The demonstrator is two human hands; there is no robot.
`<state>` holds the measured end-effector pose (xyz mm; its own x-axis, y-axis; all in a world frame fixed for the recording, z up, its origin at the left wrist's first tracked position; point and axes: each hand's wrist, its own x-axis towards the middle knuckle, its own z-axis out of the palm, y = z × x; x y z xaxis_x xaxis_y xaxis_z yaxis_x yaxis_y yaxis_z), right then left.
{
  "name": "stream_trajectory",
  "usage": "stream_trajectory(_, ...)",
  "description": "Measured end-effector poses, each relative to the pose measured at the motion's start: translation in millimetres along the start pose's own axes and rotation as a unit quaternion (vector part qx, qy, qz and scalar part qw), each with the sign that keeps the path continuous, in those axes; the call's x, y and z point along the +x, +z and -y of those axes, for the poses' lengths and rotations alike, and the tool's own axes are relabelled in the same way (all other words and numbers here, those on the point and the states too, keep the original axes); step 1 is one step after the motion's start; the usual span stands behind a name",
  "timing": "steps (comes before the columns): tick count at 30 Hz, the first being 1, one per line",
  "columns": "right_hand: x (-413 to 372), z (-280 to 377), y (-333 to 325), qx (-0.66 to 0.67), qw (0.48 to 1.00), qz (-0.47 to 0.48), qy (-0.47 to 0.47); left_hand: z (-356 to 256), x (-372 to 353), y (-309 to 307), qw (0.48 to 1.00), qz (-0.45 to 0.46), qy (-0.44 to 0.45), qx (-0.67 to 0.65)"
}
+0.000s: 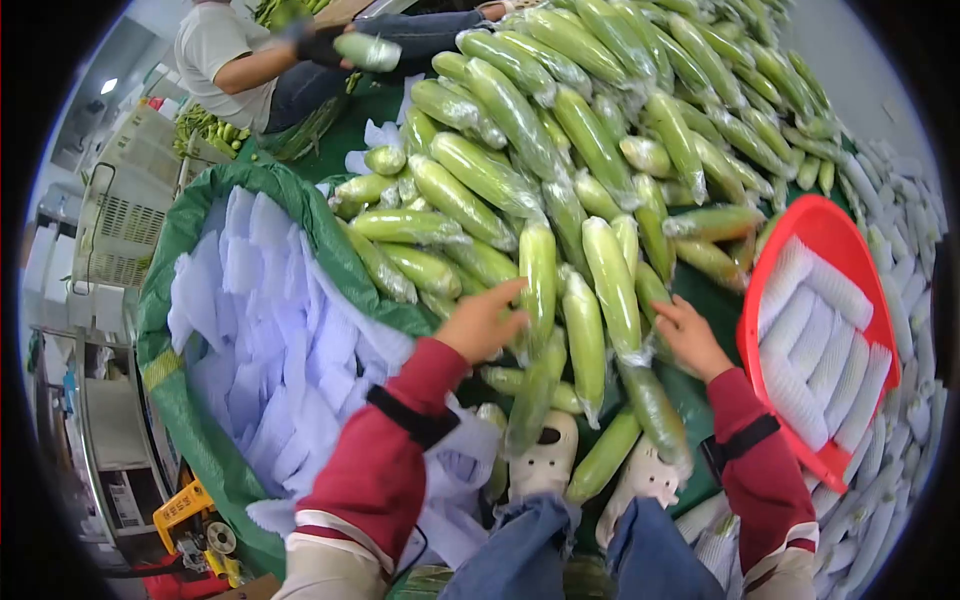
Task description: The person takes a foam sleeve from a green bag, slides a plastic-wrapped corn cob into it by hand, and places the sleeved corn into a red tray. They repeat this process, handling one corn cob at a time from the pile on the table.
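In front of me lies a heap of long pale-green gourds wrapped in clear film [500, 110]. My left hand [485, 320] reaches in from the left, fingers apart and fingertips right at the side of an upright wrapped gourd [538, 265]. On the other side, my right hand [692, 338] has its fingers stretched out beside another wrapped gourd [652, 290]. Between the hands lie more wrapped gourds, one long [612, 285] and one shorter [584, 340]. Neither hand is closed around anything.
A green sack [165, 300] full of white foam sleeves [290, 340] stands at left. The red basket [752, 330] at right holds several sleeved pieces [825, 340], with many more piled behind it. Another person [240, 70] holds a gourd [368, 52]. A yellow tape dispenser [182, 512] is lower left.
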<state>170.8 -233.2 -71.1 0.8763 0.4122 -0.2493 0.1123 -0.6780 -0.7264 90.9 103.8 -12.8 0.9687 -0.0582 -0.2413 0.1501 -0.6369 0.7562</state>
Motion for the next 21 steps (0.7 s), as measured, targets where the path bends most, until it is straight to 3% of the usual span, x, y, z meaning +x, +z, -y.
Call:
stream_trajectory(2, -23, -10, -10, -0.035, 0.998, -0.043, -0.024, 11, -30, -35, 0.995, -0.008, -0.040, 0.095)
stream_trajectory(4, -48, -9, -19, -0.073, 0.990, -0.110, -0.045, 2, -64, -63, 0.952, 0.039, -0.099, 0.289)
stream_trajectory(5, -64, -3, -23, -0.110, 0.979, -0.160, -0.062, 14, -81, -62, 0.951, 0.053, -0.058, 0.300)
stream_trajectory(8, -113, 28, -36, 0.048, 0.992, -0.114, -0.029, 37, -139, -29, 0.930, 0.104, 0.051, 0.349)
stream_trajectory(9, -130, 36, -35, 0.076, 0.988, -0.115, -0.073, 37, -156, -15, 0.871, 0.173, 0.034, 0.458)
stream_trajectory(10, -150, 49, -38, 0.067, 0.993, -0.088, -0.036, 45, -167, -5, 0.828, 0.248, -0.017, 0.504)
stream_trajectory(11, -175, 65, -43, 0.049, 0.992, -0.088, -0.082, 46, -180, -3, 0.848, 0.191, -0.018, 0.493)
stream_trajectory(12, -200, 91, -57, 0.024, 0.998, -0.041, -0.040, 47, -187, -6, 0.867, 0.132, -0.018, 0.481)
stream_trajectory(14, -238, 115, -75, 0.011, 0.988, -0.033, -0.148, 56, -186, -19, 0.857, 0.096, -0.096, 0.497)
stream_trajectory(15, -254, 126, -86, -0.006, 0.988, -0.024, -0.149, 57, -188, -26, 0.850, 0.079, -0.140, 0.502)
stream_trajectory(18, -289, 151, -109, -0.014, 0.990, -0.028, -0.140, 33, -197, -54, 0.839, 0.023, -0.127, 0.528)
stream_trajectory(20, -301, 159, -113, 0.014, 0.991, -0.049, -0.123, -17, -206, -68, 0.852, -0.061, -0.043, 0.518)
stream_trajectory(21, -298, 162, -110, 0.033, 0.979, -0.086, -0.179, -50, -216, -70, 0.829, -0.138, 0.076, 0.536)
